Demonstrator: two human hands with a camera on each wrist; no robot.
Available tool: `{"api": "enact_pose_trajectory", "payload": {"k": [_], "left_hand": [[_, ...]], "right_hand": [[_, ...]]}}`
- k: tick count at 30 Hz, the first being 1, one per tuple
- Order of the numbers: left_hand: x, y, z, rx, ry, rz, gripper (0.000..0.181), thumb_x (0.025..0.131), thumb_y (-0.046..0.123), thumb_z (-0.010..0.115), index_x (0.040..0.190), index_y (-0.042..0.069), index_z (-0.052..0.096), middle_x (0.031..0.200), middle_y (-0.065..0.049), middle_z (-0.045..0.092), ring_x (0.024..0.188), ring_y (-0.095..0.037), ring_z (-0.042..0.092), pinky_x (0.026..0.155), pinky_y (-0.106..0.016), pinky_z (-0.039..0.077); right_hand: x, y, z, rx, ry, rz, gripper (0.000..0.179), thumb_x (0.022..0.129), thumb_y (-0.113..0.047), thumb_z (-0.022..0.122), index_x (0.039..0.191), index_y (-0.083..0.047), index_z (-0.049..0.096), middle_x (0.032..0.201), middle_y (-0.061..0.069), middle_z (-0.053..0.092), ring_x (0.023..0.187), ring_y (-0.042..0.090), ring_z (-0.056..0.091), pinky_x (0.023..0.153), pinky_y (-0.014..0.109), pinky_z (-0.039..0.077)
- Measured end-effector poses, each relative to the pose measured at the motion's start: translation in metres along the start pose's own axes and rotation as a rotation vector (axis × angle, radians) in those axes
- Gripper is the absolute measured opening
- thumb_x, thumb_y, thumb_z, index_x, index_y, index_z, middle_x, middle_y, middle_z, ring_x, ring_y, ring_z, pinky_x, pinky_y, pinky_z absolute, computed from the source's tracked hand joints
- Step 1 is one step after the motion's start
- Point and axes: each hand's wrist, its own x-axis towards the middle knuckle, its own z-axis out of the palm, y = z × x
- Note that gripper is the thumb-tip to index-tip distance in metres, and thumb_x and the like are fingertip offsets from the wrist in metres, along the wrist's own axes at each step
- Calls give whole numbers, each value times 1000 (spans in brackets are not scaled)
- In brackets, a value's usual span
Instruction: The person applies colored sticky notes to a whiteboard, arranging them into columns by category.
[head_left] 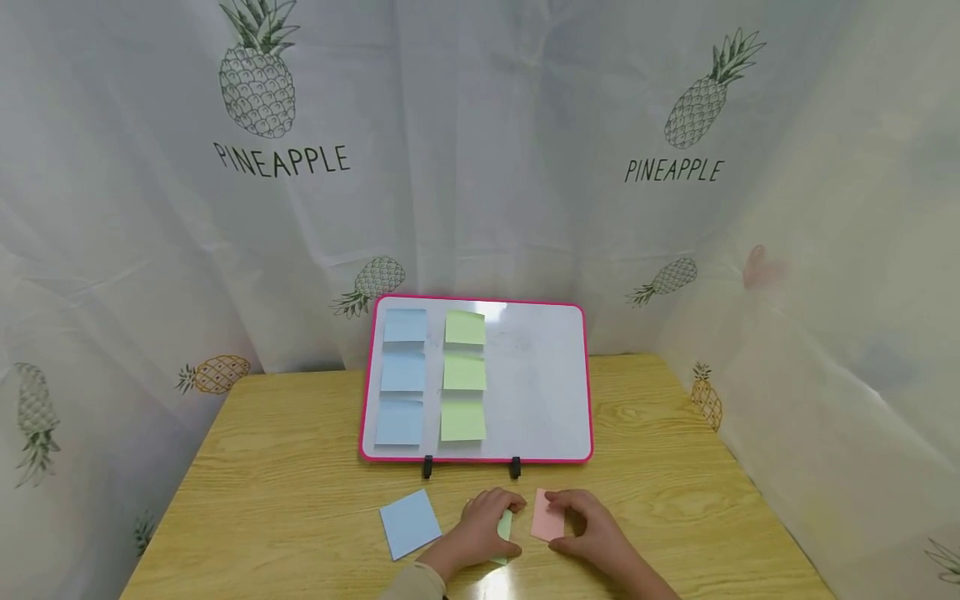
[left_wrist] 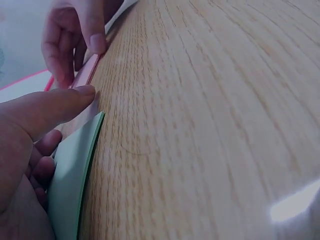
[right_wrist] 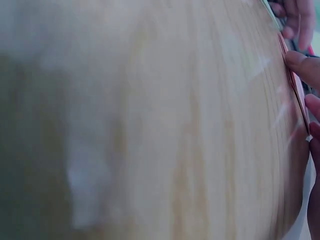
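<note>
My right hand (head_left: 597,533) holds a pink sticky note pad (head_left: 545,518) by its edges, thumb at the near edge and a finger at the far edge. The pad lies on the table. Just left of it, my left hand (head_left: 483,527) is over a green sticky note pad (head_left: 506,525) and partly covers it. In the left wrist view, the left thumb (left_wrist: 65,106) is stretched out above the green pad, apart from it, with the other fingers behind the pad. A blue sticky note pad (head_left: 410,523) lies to the left of both hands.
Behind the hands stands a pink-framed whiteboard (head_left: 536,383) on black feet (head_left: 515,467). It bears a column of blue notes (head_left: 401,371) and a column of green notes (head_left: 463,371). A pineapple-print curtain (head_left: 487,167) hangs behind the wooden table (head_left: 300,467).
</note>
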Motion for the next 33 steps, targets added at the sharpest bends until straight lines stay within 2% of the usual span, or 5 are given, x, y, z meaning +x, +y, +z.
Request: {"api": "enact_pose_trajectory", "payload": {"k": [8,14,24,29,33], "left_hand": [[0,1,0,3,5,15,69,70,38,88,129,23,54,111,20,51,112,-9,45,97,-53,34],[-1,4,-1,17,14,19,71,69,40,88,128,23,55,110,19,52,111,-8,46,96,-52,35],[-3,7,-1,50,48,19,55,76,39,83,123,25,59,107,18,52,104,-6,46,89,-43,38],[-3,7,2,116,75,41,46,80,33,81,120,26,61,107,18,53,104,-7,48,87,-39,40],[-3,7,4,98,80,36,49,79,31,82,122,26,59,108,18,53,106,-7,47,88,-39,39]], "right_hand": [[-3,3,7,20,-66,-9,50,75,-26,84,117,-8,65,124,11,62,110,23,55,95,20,42],[-4,3,8,3,-80,3,50,76,-31,84,118,-11,66,124,5,63,111,15,54,95,17,40],[-4,-6,8,93,-109,133,33,84,-21,78,113,-9,68,113,6,65,105,21,59,92,25,46],[-2,-10,7,148,-111,133,24,90,-15,71,111,-4,67,107,11,66,98,23,63,85,28,51],[0,-12,7,177,-96,143,22,92,-10,68,112,0,65,98,11,67,88,16,65,76,26,53]]}}
